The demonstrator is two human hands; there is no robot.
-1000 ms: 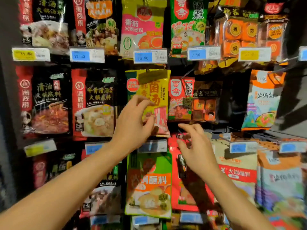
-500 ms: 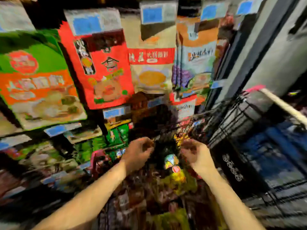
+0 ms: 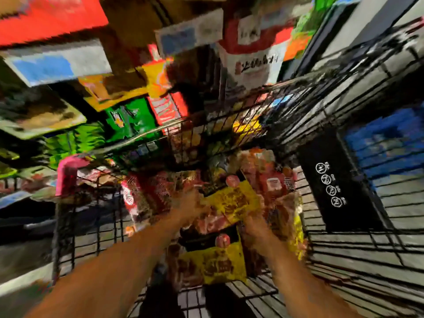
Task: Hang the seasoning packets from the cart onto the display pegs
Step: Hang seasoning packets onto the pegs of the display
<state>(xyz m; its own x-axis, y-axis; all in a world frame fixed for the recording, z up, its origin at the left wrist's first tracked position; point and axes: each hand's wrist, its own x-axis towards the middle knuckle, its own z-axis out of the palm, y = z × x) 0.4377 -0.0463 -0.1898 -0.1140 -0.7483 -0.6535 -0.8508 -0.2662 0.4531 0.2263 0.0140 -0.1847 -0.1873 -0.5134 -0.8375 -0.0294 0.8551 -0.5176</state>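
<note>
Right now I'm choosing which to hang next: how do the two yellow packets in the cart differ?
The upper yellow packet lies tilted between the left hand and right hand; the lower yellow packet lies straighter, with no hand on it. The upper one sits farther from you, the lower nearer. Both are yellow with a round red mark.

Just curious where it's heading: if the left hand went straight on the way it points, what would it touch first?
Probably the yellow packet on top of the pile in the cart, right ahead of the left hand. The picture is blurred, so it may already be touching it.
</note>
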